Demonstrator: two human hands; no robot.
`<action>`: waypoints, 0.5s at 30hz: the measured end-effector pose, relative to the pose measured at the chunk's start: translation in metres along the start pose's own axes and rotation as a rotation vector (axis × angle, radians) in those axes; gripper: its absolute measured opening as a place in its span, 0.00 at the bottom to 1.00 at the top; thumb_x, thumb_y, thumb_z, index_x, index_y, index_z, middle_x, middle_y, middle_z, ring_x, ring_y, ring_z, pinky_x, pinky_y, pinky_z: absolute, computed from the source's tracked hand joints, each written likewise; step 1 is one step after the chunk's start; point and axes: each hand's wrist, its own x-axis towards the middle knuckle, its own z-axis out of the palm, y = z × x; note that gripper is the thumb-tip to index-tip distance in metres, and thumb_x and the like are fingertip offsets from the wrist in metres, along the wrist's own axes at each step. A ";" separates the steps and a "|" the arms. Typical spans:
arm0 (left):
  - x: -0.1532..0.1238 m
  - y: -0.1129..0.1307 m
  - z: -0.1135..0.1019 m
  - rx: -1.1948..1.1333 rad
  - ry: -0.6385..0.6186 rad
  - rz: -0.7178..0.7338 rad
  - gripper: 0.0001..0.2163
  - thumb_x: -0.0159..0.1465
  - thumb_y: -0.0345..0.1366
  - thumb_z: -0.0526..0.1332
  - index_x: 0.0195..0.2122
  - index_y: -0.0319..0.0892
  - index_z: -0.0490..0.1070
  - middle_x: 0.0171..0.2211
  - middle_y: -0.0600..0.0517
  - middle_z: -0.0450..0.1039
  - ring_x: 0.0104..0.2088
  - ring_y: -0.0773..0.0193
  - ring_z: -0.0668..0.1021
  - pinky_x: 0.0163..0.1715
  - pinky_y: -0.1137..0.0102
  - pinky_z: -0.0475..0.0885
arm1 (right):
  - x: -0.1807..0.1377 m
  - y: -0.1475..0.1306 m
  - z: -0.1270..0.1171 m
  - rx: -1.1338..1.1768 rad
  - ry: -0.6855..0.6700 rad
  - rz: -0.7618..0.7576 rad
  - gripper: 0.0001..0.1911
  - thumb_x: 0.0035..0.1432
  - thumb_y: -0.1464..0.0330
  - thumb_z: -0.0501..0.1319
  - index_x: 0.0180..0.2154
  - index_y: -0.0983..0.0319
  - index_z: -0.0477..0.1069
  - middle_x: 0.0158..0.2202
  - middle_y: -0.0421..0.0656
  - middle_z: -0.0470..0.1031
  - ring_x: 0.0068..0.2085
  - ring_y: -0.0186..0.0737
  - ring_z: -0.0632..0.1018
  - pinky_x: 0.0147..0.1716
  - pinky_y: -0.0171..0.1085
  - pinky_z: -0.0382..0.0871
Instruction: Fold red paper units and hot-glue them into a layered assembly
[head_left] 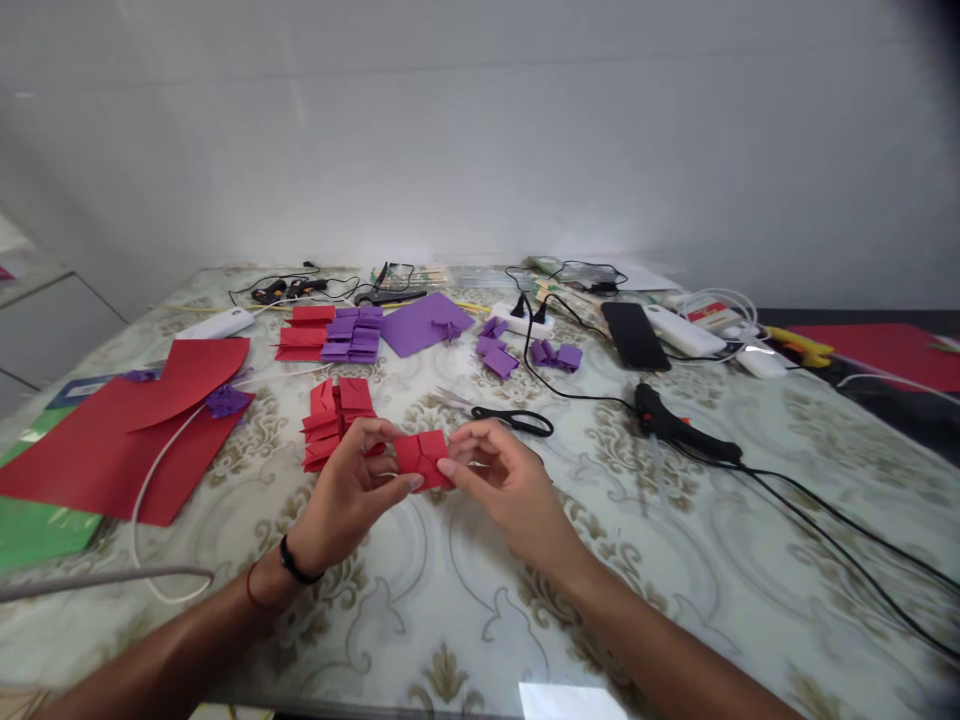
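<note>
A small folded red paper square (424, 458), with crease lines on its face, is held up over the table between both hands. My left hand (349, 490) pinches its left edge between thumb and fingers. At the right edge, my right hand (506, 485) grips it the same way. Just behind my left hand lies a cluster of folded red paper pieces (322, 425), partly covered by my fingers. Black-handled scissors (517, 418) rest on the table behind my right hand.
A hot glue gun (679, 425) with a black cord lies to the right, near a phone (634, 336). Folded purple pieces (352, 333), a purple sheet (416, 325) and a power strip (525, 320) sit farther back. Red sheets (150, 460) and a white cable (146, 480) lie left.
</note>
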 end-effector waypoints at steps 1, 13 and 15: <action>0.000 0.000 0.000 -0.001 0.018 0.011 0.19 0.62 0.34 0.73 0.48 0.45 0.64 0.38 0.51 0.82 0.39 0.60 0.87 0.37 0.68 0.82 | 0.000 -0.001 0.000 0.006 -0.013 0.007 0.12 0.59 0.62 0.70 0.41 0.58 0.72 0.35 0.41 0.78 0.37 0.40 0.80 0.37 0.39 0.75; -0.001 -0.004 -0.005 0.058 0.005 0.184 0.13 0.62 0.32 0.73 0.43 0.44 0.71 0.52 0.49 0.71 0.43 0.62 0.83 0.42 0.69 0.84 | 0.001 -0.003 -0.002 0.093 -0.097 0.032 0.11 0.61 0.60 0.69 0.37 0.58 0.72 0.27 0.38 0.77 0.31 0.40 0.80 0.35 0.39 0.74; -0.002 -0.006 -0.007 0.087 -0.047 0.188 0.07 0.65 0.34 0.70 0.43 0.44 0.75 0.55 0.46 0.68 0.46 0.59 0.81 0.41 0.65 0.85 | 0.001 -0.003 -0.002 0.123 -0.112 0.031 0.12 0.61 0.58 0.69 0.37 0.57 0.71 0.28 0.38 0.77 0.32 0.40 0.80 0.36 0.40 0.74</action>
